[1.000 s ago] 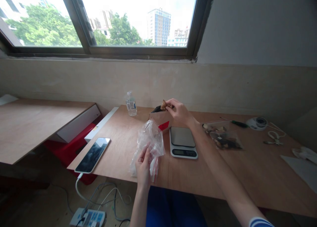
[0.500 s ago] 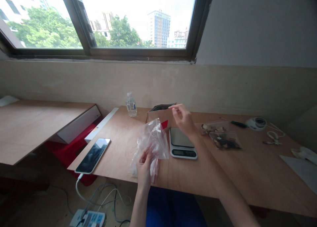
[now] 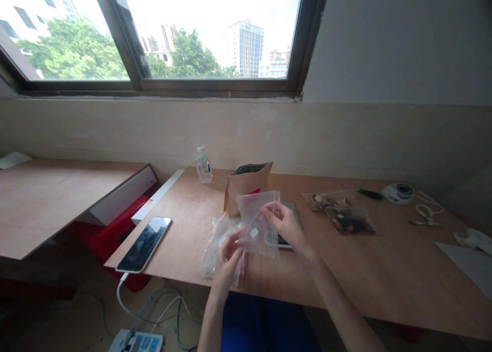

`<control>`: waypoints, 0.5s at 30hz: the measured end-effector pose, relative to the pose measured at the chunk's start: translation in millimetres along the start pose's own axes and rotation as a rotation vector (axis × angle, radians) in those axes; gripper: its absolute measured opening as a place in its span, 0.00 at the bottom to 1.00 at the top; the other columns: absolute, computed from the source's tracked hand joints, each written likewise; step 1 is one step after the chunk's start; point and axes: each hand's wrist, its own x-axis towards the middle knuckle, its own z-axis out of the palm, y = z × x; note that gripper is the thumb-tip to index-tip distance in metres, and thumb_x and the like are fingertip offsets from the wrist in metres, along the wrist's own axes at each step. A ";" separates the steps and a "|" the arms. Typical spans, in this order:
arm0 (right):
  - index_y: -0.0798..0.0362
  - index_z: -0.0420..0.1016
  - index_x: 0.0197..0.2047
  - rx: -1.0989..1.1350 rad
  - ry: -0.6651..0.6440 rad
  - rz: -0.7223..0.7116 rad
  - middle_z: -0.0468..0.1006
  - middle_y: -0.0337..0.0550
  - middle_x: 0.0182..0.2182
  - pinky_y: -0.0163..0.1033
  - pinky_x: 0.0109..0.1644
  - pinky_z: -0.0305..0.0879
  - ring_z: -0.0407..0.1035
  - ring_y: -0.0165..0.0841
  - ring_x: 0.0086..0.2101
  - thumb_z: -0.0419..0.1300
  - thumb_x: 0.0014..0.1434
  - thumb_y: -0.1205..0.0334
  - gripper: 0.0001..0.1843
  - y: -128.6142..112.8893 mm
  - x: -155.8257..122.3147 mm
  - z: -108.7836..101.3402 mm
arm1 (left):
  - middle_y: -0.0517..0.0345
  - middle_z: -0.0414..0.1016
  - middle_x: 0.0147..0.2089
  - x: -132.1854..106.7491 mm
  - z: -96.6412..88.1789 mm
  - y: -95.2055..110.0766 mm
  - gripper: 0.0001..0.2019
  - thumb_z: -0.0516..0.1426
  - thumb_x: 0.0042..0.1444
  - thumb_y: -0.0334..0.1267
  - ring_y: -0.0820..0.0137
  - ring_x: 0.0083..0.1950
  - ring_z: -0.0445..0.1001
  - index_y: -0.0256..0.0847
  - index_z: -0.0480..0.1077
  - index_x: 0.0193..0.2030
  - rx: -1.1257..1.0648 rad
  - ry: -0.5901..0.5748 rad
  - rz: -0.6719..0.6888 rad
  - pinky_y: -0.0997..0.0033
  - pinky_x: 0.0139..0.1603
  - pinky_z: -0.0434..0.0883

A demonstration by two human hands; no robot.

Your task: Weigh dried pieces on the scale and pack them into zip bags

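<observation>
Both hands hold a small clear zip bag up over the table's near edge. My left hand pinches its lower left corner. My right hand pinches its right side near the top. A pile of more clear bags lies on the table under my left hand. Behind the held bag stands an open brown paper pouch with dark contents showing at its mouth. A digital scale sits mostly hidden behind the bag and my right hand.
A plywood table bears a phone on a cable at the left corner, a small bottle at the back, two filled zip bags, a screwdriver, tape and a white cord. A second table stands left.
My right hand left the paper pouch's mouth and came down to the clear bag. The bag now is spread flat between both hands instead of bunched in the left.
</observation>
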 end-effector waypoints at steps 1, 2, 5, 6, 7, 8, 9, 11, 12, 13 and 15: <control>0.52 0.67 0.32 -0.009 -0.009 -0.007 0.73 0.40 0.27 0.37 0.31 0.63 0.67 0.31 0.26 0.55 0.57 0.46 0.17 0.7 -3.4 0.9 | 0.50 0.73 0.53 -0.4 0.1 2.2 0.17 0.60 0.49 0.39 0.59 0.55 0.69 0.41 0.73 0.47 -0.002 0.006 -0.006 0.64 0.55 0.65; 0.52 0.67 0.32 -0.034 -0.022 -0.015 0.73 0.40 0.27 0.36 0.31 0.62 0.66 0.31 0.26 0.54 0.57 0.46 0.16 1.5 -7.7 2.6 | 0.50 0.72 0.54 -0.5 0.9 4.0 0.17 0.59 0.50 0.40 0.60 0.57 0.67 0.42 0.73 0.49 -0.001 0.019 -0.014 0.65 0.56 0.64; 0.51 0.68 0.32 -0.132 -0.082 -0.038 0.71 0.38 0.27 0.35 0.32 0.61 0.66 0.31 0.27 0.50 0.60 0.47 0.17 5.4 -23.2 12.3 | 0.51 0.73 0.52 1.4 6.4 5.5 0.18 0.56 0.53 0.46 0.62 0.54 0.69 0.41 0.73 0.48 0.042 0.096 -0.022 0.70 0.50 0.67; 0.51 0.68 0.32 -0.157 -0.095 -0.045 0.71 0.38 0.26 0.35 0.32 0.60 0.65 0.31 0.27 0.49 0.61 0.48 0.17 7.4 -27.9 16.3 | 0.51 0.75 0.48 2.4 8.5 4.7 0.18 0.56 0.53 0.48 0.65 0.47 0.73 0.40 0.73 0.46 0.078 0.132 -0.020 0.73 0.44 0.69; 0.51 0.67 0.32 -0.171 -0.103 -0.051 0.70 0.37 0.26 0.34 0.31 0.60 0.65 0.30 0.27 0.47 0.62 0.48 0.18 9.8 -32.0 20.2 | 0.53 0.76 0.41 3.4 10.4 3.7 0.18 0.55 0.53 0.50 0.69 0.38 0.74 0.40 0.73 0.44 0.123 0.174 -0.018 0.76 0.35 0.69; 0.52 0.67 0.32 -0.176 -0.099 -0.056 0.70 0.37 0.26 0.34 0.31 0.60 0.64 0.30 0.27 0.46 0.63 0.49 0.18 12.6 -35.4 23.8 | 0.57 0.75 0.34 4.5 11.9 2.7 0.18 0.54 0.53 0.51 0.73 0.27 0.71 0.39 0.73 0.41 0.177 0.212 -0.015 0.77 0.25 0.66; 0.52 0.67 0.32 -0.177 -0.084 -0.062 0.71 0.37 0.26 0.34 0.31 0.60 0.65 0.30 0.27 0.45 0.63 0.49 0.18 15.7 -38.2 26.8 | 0.61 0.72 0.27 5.6 13.0 2.3 0.19 0.53 0.53 0.53 0.77 0.19 0.65 0.39 0.72 0.40 0.236 0.235 -0.013 0.78 0.19 0.61; 0.52 0.67 0.33 -0.175 -0.051 -0.058 0.71 0.38 0.28 0.34 0.32 0.61 0.65 0.30 0.27 0.45 0.63 0.49 0.18 23.0 -42.1 29.8 | 0.66 0.64 0.20 8.8 13.6 4.0 0.21 0.51 0.54 0.55 0.79 0.13 0.55 0.38 0.72 0.38 0.351 0.240 0.005 0.77 0.14 0.53; 0.52 0.67 0.34 -0.173 -0.046 -0.036 0.71 0.38 0.27 0.33 0.31 0.61 0.65 0.29 0.26 0.45 0.63 0.48 0.18 27.1 -43.4 29.0 | 0.67 0.62 0.18 11.3 12.9 6.2 0.21 0.51 0.54 0.55 0.78 0.14 0.55 0.38 0.72 0.37 0.408 0.223 0.026 0.77 0.15 0.54; 0.51 0.67 0.36 -0.171 -0.058 0.006 0.70 0.36 0.25 0.33 0.28 0.60 0.64 0.28 0.23 0.44 0.63 0.47 0.19 31.7 -44.3 26.0 | 0.67 0.61 0.17 14.7 11.3 9.2 0.21 0.52 0.53 0.55 0.77 0.15 0.57 0.38 0.72 0.37 0.464 0.193 0.051 0.77 0.18 0.56; 0.51 0.67 0.40 -0.185 -0.088 0.109 0.67 0.33 0.20 0.33 0.20 0.57 0.59 0.27 0.16 0.43 0.62 0.45 0.20 42.8 -44.3 11.7 | 0.65 0.60 0.16 23.8 4.6 16.0 0.21 0.51 0.53 0.55 0.74 0.20 0.62 0.38 0.73 0.34 0.577 0.121 0.099 0.76 0.23 0.59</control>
